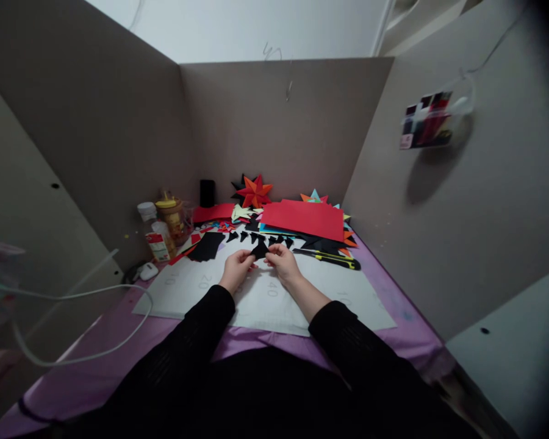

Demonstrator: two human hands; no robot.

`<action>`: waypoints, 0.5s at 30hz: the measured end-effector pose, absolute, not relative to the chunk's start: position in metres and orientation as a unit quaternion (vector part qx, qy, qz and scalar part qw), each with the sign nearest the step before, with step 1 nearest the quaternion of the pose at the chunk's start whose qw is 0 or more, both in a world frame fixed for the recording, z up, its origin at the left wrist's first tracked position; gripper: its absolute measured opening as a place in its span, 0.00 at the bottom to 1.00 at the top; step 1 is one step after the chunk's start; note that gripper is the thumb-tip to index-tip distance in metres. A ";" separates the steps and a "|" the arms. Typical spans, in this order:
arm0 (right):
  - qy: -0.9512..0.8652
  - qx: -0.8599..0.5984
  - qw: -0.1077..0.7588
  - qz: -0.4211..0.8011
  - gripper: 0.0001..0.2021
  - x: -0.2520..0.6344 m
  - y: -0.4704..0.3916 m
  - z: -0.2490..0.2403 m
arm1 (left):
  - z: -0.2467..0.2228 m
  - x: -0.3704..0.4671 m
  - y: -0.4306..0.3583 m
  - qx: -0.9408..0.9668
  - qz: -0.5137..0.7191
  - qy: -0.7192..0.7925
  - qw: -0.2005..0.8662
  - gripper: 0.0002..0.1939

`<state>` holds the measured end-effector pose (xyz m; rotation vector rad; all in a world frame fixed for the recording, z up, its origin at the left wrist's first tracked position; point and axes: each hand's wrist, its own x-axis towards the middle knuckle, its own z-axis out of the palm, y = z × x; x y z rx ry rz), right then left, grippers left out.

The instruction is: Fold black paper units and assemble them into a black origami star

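A small folded piece of black paper (pixel 259 250) is pinched between my two hands, just above a white sheet (pixel 297 305) marked with pencilled numbers. My left hand (pixel 238 268) grips its left side, and my right hand (pixel 282 263) grips its right side. Behind my fingers stands a row of small folded black paper pieces (pixel 244 236). To the left lie flat black paper pieces (pixel 207 247). A black and yellow utility knife (pixel 333 259) rests on the sheet, right of my right hand.
Red paper sheets (pixel 304 219) are stacked at the back right. A red and orange paper star (pixel 256 191) leans on the back panel. A yellow-lidded jar (pixel 171 219) and a bottle (pixel 155 235) stand at left. A white cable (pixel 96 292) hangs across the left side.
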<state>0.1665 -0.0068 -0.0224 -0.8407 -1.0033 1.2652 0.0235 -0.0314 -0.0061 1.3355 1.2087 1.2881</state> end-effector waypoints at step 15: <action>-0.336 -0.301 0.581 0.677 0.10 0.168 -0.007 -0.018 | -0.012 0.020 -0.025 0.529 0.567 0.469 0.423 0.14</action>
